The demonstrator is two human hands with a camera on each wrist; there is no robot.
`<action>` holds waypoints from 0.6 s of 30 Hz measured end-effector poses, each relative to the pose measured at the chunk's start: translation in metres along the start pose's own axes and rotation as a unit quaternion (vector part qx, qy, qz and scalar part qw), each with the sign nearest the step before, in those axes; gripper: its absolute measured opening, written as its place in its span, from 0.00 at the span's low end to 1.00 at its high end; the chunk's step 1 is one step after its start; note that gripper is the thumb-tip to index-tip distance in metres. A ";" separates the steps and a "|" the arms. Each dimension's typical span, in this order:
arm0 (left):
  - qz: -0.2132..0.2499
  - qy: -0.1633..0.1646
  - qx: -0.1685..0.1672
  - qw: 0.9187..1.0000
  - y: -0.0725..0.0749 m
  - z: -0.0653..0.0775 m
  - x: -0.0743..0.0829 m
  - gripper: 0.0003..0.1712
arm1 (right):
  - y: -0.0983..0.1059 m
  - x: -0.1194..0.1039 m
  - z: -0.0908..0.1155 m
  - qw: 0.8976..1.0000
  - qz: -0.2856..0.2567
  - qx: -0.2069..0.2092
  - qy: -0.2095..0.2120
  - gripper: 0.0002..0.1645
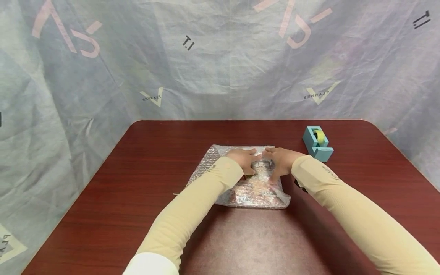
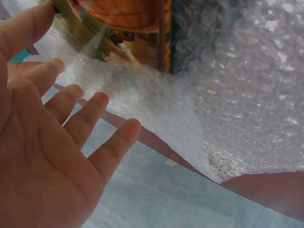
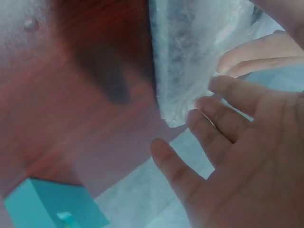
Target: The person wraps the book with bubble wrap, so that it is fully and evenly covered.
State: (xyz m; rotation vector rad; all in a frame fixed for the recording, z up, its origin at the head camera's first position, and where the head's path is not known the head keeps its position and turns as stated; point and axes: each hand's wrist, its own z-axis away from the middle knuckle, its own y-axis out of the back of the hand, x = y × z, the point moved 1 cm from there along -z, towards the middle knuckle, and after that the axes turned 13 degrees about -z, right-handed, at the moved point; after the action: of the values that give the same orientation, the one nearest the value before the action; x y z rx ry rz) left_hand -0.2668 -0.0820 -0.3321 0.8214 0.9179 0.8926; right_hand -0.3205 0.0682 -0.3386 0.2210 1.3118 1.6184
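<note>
A sheet of bubble wrap (image 1: 205,165) lies on the table, folded around a flat thing with a colourful printed face (image 2: 121,16). Whether that is a book or a boxed item I cannot tell. My left hand (image 1: 241,159) is over the upper middle of the wrap, its fingers extended and spread in the left wrist view. Beside it, my right hand (image 1: 282,162) is over the wrap's right part, fingers also extended. The two hands' fingertips come close together. In the right wrist view, the right fingertips are by the edge of the wrap; contact is hard to tell.
A light blue tape dispenser (image 1: 322,153) with a yellow roll of tape (image 1: 319,136) stands to the right, beyond my right hand. The dark red wooden table (image 1: 137,172) ends at a hanging grey cloth (image 1: 223,68) behind and at both sides.
</note>
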 end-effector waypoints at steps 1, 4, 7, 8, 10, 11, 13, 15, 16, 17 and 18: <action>0.001 -0.002 0.000 1.000 0.000 0.000 0.000 0.39 | 0.000 -0.003 0.001 1.000 0.009 0.002 0.003 0.63; 0.003 -0.007 0.003 1.000 0.000 0.000 0.000 0.39 | 0.000 -0.009 0.002 1.000 0.025 -0.001 0.008 0.63; 0.007 -0.007 0.003 1.000 -0.001 0.000 0.000 0.38 | 0.000 -0.010 0.002 1.000 0.009 -0.019 0.003 0.65; 0.010 -0.006 0.004 1.000 -0.001 0.000 0.001 0.38 | 0.000 -0.010 0.002 1.000 0.000 -0.027 0.000 0.66; 0.015 -0.002 0.000 1.000 -0.002 0.000 0.001 0.38 | 0.000 -0.007 0.002 0.999 -0.018 -0.040 -0.008 0.66; 0.017 -0.001 -0.001 1.000 -0.002 0.000 0.002 0.38 | 0.000 -0.006 0.002 0.999 -0.019 -0.044 -0.009 0.67; 0.022 0.002 0.000 1.000 -0.003 0.000 0.002 0.38 | 0.001 -0.005 0.002 0.998 -0.021 -0.050 -0.014 0.66; 0.022 0.003 0.000 1.000 -0.003 -0.002 0.003 0.39 | 0.002 -0.005 0.001 0.999 -0.013 -0.051 -0.015 0.66; 0.024 0.003 0.001 1.000 -0.003 -0.003 0.002 0.39 | 0.003 -0.005 0.001 0.999 -0.009 -0.050 -0.015 0.66; 0.025 0.002 -0.001 1.000 -0.003 -0.004 0.001 0.39 | 0.003 -0.006 0.000 0.999 -0.005 -0.050 -0.015 0.67; 0.031 0.002 -0.004 1.000 -0.003 -0.006 0.000 0.39 | 0.003 -0.007 0.000 0.999 -0.002 -0.049 -0.016 0.66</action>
State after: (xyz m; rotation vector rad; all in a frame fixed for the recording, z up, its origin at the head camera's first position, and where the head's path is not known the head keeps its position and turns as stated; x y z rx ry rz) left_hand -0.2709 -0.0818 -0.3371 0.8460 0.8957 0.9505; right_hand -0.3191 0.0631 -0.3329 0.1831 1.2047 1.6640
